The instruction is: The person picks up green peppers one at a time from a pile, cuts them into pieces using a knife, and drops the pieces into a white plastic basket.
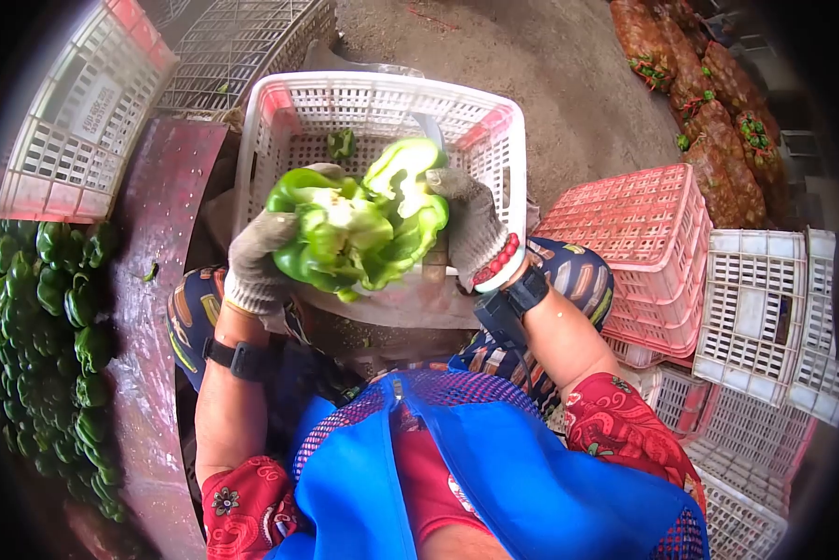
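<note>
A green bell pepper [293,191] is split open above the basket, its pale inside and seed core turned up. My left hand [262,252], in a grey knitted glove, grips its left side. On the other side, my gloved right hand [471,210] holds the opened right part. Beyond the pepper a knife blade [429,129] sticks up; how the right hand bears on it is hidden. The white plastic basket [382,84] stands between my knees, with a small green pepper piece [342,144] inside.
Many whole green peppers [50,345] lie at the left beside a reddish board [148,308]. A white crate [69,121] tilts above them. Stacked pink crates [625,224] and white crates [751,308] stand at right. Filled red net sacks [718,140] lie at the back right.
</note>
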Demonstrator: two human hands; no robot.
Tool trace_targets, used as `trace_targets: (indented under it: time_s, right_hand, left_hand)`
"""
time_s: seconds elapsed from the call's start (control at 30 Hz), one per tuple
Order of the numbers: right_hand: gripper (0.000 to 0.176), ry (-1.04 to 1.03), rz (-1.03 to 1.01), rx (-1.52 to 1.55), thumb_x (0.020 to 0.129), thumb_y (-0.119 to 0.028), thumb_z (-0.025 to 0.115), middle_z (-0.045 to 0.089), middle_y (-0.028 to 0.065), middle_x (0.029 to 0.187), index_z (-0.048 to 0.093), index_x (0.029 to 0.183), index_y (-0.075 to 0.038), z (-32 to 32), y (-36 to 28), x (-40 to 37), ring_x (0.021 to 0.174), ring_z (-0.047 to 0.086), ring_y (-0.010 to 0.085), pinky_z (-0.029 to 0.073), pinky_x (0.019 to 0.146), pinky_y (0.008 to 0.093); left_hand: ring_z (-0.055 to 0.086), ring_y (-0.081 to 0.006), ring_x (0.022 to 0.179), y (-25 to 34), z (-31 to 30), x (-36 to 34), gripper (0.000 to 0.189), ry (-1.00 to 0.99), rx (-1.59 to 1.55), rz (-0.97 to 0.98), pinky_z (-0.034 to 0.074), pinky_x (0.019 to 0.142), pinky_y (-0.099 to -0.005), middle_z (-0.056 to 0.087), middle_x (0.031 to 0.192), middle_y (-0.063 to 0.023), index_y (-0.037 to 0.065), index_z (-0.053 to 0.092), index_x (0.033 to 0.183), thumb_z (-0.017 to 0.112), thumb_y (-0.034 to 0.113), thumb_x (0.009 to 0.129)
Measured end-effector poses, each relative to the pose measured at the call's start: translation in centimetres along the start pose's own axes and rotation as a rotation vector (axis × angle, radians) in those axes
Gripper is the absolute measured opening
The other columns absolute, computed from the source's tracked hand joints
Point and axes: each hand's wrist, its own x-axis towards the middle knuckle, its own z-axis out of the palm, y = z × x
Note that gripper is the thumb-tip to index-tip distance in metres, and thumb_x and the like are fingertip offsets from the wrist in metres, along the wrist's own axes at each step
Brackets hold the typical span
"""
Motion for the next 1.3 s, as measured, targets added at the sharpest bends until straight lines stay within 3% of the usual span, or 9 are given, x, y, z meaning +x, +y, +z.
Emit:
trace_targets:
  time_s: [0.17, 0.3, 0.5, 0.73, 0.87, 0.93, 1.07, 1.17, 1.3]
  right_hand:
    - [0.045, -0.23, 0.0, 0.39, 0.101, -0.027, 0.059, 0.068, 0.0178, 0.129, 0.056, 0.137, 0.0, -1.8, -1.0, 0.3, 0.111, 0.071, 0.0309, 0.059, 0.098, 0.0462]
    - [0.047, 0.234, 0.039, -0.687, 0.104, -0.044, 0.061, 0.077, 0.0065, 0.093, 0.069, 0.125, -0.003, -3.4, -1.8, 1.7, 0.048, 0.059, 0.0104, 0.045, 0.04, 0.0286]
    - [0.057, 0.125, 0.037, -0.336, 0.098, -0.033, 0.068, 0.074, 0.0117, 0.104, 0.057, 0.142, 0.002, -1.7, 1.9, 1.4, 0.058, 0.065, 0.0158, 0.041, 0.032, 0.0239]
    - [0.028, -0.016, 0.08, -0.081, 0.095, -0.031, 0.076, 0.071, 0.0048, 0.084, 0.071, 0.11, -0.008, -2.9, 4.6, 2.8, 0.075, 0.069, 0.0181, 0.057, 0.067, 0.0322]
    - [0.05, 0.012, -0.063, -0.179, 0.093, -0.023, 0.076, 0.07, 0.0036, 0.09, 0.06, 0.137, -0.006, -4.4, 3.6, 1.7, 0.072, 0.068, 0.0165, 0.056, 0.058, 0.0302]
    - [0.078, -0.023, -0.098, -0.397, 0.088, -0.015, 0.082, 0.064, 0.0095, 0.133, 0.043, 0.155, -0.006, -2.2, 2.0, 0.8, 0.114, 0.064, 0.0142, 0.055, 0.093, 0.0291]
    - [0.091, -0.042, -0.316, -0.939, 0.078, -0.026, 0.093, 0.061, 0.0104, 0.141, 0.047, 0.153, -0.005, -1.1, 2.2, 0.6, 0.129, 0.058, 0.02, 0.045, 0.112, 0.0375]
    - [0.087, -0.199, -0.529, -0.982, 0.084, -0.032, 0.089, 0.061, 0.0124, 0.142, 0.046, 0.154, -0.004, -1.4, 2.5, 1.0, 0.137, 0.053, 0.0213, 0.04, 0.116, 0.039]
    - [0.068, -0.081, -0.22, -0.493, 0.098, -0.034, 0.073, 0.062, 0.0133, 0.137, 0.047, 0.152, -0.002, -1.7, 2.3, 0.9, 0.101, 0.07, 0.0176, 0.056, 0.082, 0.0301]
  left_hand:
    - [0.06, -0.0401, 0.127, 2.0, -2.8, 0.3, 0.066, 0.137, -0.285, 0.324, 0.052, 0.106, -0.0543, 0.059, 0.141, -0.0204, 0.0, 0.051, 0.146, 0.051, 0.047, 0.099]
    - [0.058, -0.0454, 0.128, 2.6, -2.7, 0.6, 0.055, 0.195, -0.305, 0.318, 0.051, 0.105, -0.0576, 0.061, 0.139, -0.0215, 0.005, 0.059, 0.139, 0.058, 0.045, 0.101]
    - [0.064, -0.0277, 0.121, -0.1, -0.2, 1.4, 0.039, 0.309, 0.252, 0.496, 0.053, 0.105, -0.0458, 0.065, 0.13, -0.0146, 0.003, 0.057, 0.133, 0.066, 0.023, 0.101]
    - [0.055, -0.0205, 0.131, -2.8, 1.0, 2.6, 0.056, 0.346, 0.461, 0.253, 0.047, 0.11, -0.0339, 0.054, 0.144, -0.0094, 0.009, 0.039, 0.154, 0.06, 0.011, 0.103]
    - [0.057, -0.0215, 0.128, -0.9, 1.8, 1.5, 0.06, 0.233, 0.46, 0.006, 0.054, 0.103, -0.0419, 0.055, 0.143, -0.0089, 0.009, 0.039, 0.154, 0.064, 0.023, 0.101]
    - [0.065, -0.0247, 0.115, -0.1, 1.1, 1.3, 0.064, 0.172, 0.346, -0.152, 0.062, 0.079, -0.0373, 0.057, 0.138, -0.009, 0.012, 0.037, 0.157, 0.057, 0.044, 0.105]
    - [0.067, -0.0204, 0.101, -1.3, 1.1, 1.6, 0.062, 0.384, 0.399, -0.346, 0.06, 0.068, -0.0342, 0.061, 0.127, -0.0088, 0.011, 0.039, 0.151, 0.066, 0.038, 0.101]
    - [0.066, -0.0191, 0.101, -1.9, 0.3, 1.6, 0.063, 0.382, 0.384, -0.169, 0.058, 0.077, -0.0341, 0.063, 0.121, -0.01, 0.005, 0.044, 0.143, 0.075, 0.031, 0.094]
    - [0.067, -0.0226, 0.11, -2.8, -1.0, 1.9, 0.069, 0.417, 0.573, -0.017, 0.056, 0.092, -0.0359, 0.066, 0.128, -0.0153, 0.003, 0.049, 0.14, 0.081, 0.024, 0.083]
